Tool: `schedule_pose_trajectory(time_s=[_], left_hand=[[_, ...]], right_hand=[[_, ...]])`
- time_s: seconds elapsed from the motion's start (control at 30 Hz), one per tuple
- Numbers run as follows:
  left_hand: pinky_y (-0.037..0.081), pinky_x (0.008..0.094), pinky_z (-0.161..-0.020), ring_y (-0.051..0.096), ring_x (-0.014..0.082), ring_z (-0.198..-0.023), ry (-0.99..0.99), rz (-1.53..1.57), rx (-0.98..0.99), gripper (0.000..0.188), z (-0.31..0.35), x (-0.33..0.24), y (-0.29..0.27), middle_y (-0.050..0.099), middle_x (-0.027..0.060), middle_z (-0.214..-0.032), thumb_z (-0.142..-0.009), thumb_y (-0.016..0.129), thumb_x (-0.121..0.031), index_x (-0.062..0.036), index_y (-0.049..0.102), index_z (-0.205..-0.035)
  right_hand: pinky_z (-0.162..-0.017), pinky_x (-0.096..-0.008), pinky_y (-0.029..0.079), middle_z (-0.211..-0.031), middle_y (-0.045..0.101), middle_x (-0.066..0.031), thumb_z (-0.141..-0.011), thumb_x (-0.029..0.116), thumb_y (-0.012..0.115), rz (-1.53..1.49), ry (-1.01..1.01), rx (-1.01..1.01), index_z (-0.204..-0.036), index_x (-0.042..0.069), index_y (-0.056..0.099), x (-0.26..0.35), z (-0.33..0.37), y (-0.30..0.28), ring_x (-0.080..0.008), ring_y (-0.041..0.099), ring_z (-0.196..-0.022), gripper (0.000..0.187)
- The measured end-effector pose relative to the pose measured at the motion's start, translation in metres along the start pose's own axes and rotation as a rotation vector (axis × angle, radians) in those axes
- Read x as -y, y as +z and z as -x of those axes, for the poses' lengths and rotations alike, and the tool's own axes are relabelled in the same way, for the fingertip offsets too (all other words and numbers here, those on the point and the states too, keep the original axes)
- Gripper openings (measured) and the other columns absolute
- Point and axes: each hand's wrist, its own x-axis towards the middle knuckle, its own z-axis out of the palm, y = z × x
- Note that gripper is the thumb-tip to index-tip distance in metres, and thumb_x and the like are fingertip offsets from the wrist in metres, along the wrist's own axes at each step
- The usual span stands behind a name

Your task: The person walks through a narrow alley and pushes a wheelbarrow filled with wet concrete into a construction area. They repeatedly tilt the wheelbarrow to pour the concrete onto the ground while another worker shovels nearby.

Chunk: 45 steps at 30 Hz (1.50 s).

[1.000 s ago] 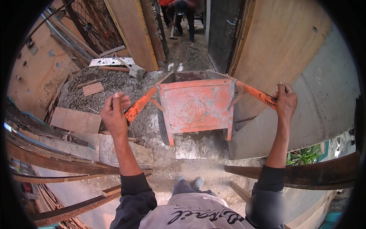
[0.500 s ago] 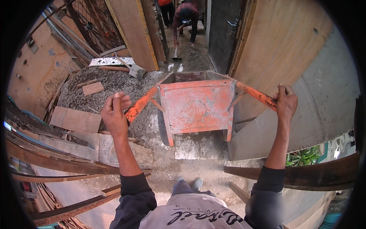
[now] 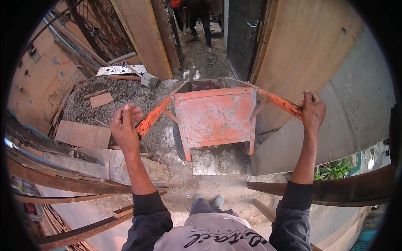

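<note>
1. Barely shifted since the earlier frames: same stance, both fists on the handles; people in the far passage further off.
2. At left, grey gravel heap (image 3: 121, 98), rough, strewn with flat wooden boards (image 3: 101, 99).
3. Left hand (image 3: 125, 124) curled tight round the left handle (image 3: 153, 117), chipped orange metal.
4. Centre, orange wheelbarrow (image 3: 215, 115), boxy, scuffed, cement-stained, tipped up on the gritty ground.
5. Right hand (image 3: 312, 111) clenched round the right handle (image 3: 280, 102), beside a plywood sheet (image 3: 301, 50).
</note>
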Motion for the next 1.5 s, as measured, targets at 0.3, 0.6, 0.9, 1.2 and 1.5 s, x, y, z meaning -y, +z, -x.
schedule_pose_trajectory(time_s=[0.3, 0.6, 0.9, 1.2, 1.5], left_hand=[[0.058, 0.0301, -0.072, 0.070, 0.0171, -0.075, 0.011, -0.017, -0.005, 0.031, -0.002, -0.001, 0.000, 0.073, 0.0139, -0.089, -0.104, 0.055, -0.022, 0.0063, 0.069, -0.107], [0.057, 0.0298, -0.072, 0.069, 0.0161, -0.075, 0.000, -0.028, -0.001, 0.030, 0.009, 0.002, 0.015, 0.073, 0.0127, -0.089, -0.104, 0.055, -0.021, 0.0056, 0.069, -0.105], [0.057, 0.0281, -0.068, 0.069, 0.0152, -0.072, 0.019, -0.004, -0.067, 0.025, 0.011, -0.004, -0.029, 0.073, 0.0118, -0.086, -0.103, 0.057, -0.017, 0.0047, 0.070, -0.102], [0.055, 0.0290, -0.066, 0.069, 0.0147, -0.069, 0.014, -0.048, -0.036, 0.025, 0.028, -0.021, -0.025, 0.073, 0.0106, -0.082, -0.100, 0.059, -0.019, 0.0044, 0.070, -0.099], [0.052, 0.0322, -0.063, 0.066, 0.0142, -0.066, 0.011, -0.104, -0.027, 0.029, 0.047, -0.023, -0.017, 0.071, 0.0100, -0.075, -0.098, 0.061, -0.023, 0.0042, 0.069, -0.093]], right_hand=[[-0.066, -0.0377, 0.046, -0.062, 0.062, -0.0081, -0.098, 0.033, 0.057, 0.021, 0.028, 0.018, -0.078, 0.001, 0.062, 0.003, -0.001, 0.000, -0.0194, 0.059, -0.059, 0.038], [-0.062, -0.0334, 0.046, -0.061, 0.061, -0.0059, -0.098, 0.033, 0.059, -0.009, 0.017, 0.005, -0.092, 0.000, 0.070, -0.018, -0.010, -0.003, -0.0140, 0.058, -0.057, 0.035], [-0.062, -0.0331, 0.046, -0.062, 0.060, -0.0044, -0.101, 0.033, 0.057, -0.078, -0.012, 0.055, -0.099, 0.003, 0.071, 0.003, 0.005, 0.018, -0.0138, 0.057, -0.060, 0.034], [-0.059, -0.0329, 0.040, -0.063, 0.049, -0.0021, -0.102, 0.039, 0.054, -0.072, -0.038, 0.097, -0.103, 0.001, 0.072, -0.040, 0.002, 0.001, -0.0125, 0.047, -0.060, 0.042], [-0.056, -0.0336, 0.037, -0.065, 0.043, -0.0022, -0.101, 0.050, 0.050, -0.043, -0.082, 0.152, -0.107, 0.002, 0.070, -0.097, -0.021, 0.001, -0.0147, 0.043, -0.058, 0.053]])
